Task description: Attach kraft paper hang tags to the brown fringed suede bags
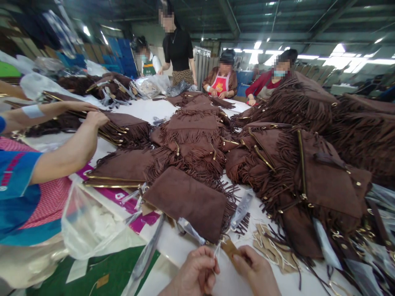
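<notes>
At the table's near edge, my left hand [199, 269] pinches a thin white string [217, 249]. Beside it, my right hand [251, 267] grips a brown cardboard hang tag [231, 249] between thumb and fingers. The string runs up to the corner of a dark brown fringed bag [188, 201] lying flat just beyond my hands. A plastic-wrapped strap end [191, 230] lies across that bag's lower side. To the right of my right hand lie several loose hang tags [271, 248] with white strings.
Piles of brown fringed bags [330, 172] with gold zippers cover the right and middle. At left, a co-worker's hands [95, 117] rest on stacked bags [129, 123]. A clear plastic bag [89, 218] hangs at the table edge. Several people stand or sit across the table.
</notes>
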Tool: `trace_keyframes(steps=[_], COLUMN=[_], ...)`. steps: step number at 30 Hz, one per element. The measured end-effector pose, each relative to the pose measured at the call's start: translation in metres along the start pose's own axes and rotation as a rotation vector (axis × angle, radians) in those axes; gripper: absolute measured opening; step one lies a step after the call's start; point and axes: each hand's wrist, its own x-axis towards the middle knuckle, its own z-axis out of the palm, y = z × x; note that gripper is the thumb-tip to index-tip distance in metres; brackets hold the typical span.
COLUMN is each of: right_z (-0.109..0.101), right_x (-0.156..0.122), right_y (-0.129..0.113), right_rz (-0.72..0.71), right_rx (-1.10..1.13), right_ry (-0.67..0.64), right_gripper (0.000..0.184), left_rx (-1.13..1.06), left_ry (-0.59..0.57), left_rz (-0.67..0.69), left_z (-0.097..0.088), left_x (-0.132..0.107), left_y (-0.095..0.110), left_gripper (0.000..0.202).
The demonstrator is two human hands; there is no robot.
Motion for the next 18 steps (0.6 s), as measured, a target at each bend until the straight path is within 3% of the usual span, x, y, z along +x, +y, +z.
trace_keyframes(steps=[7,11,15,18], right_z=[-0.028,-0.017,0.003,0.015], right_x=[0.004,-0.001,-0.004,-0.008], right_y=[-0.014,-0.014,-0.012,-0.011], right_rz=[0.419,0.484,0.453,0.472], right_rx=[0.598,0.662,0.742,0.818], right_ry=[-0.279,-0.312,-0.326,-0.328], right_gripper=[0.037,0.044,0.04,0.039], left_rx=[0.017,0.038,0.111,0.22], left_ry=[0.045,0.01,-0.078,-0.226], left_rz=[0.014,-0.009,-0.034,-0.034], left_z=[0.003,0.003,-0.008,-0.012], left_x=[0.006,0.0,-0.007,-0.012], left_y=[-0.003,-0.004,-0.008,-0.008], left_gripper=[0.023,0.025,0.025,0.033])
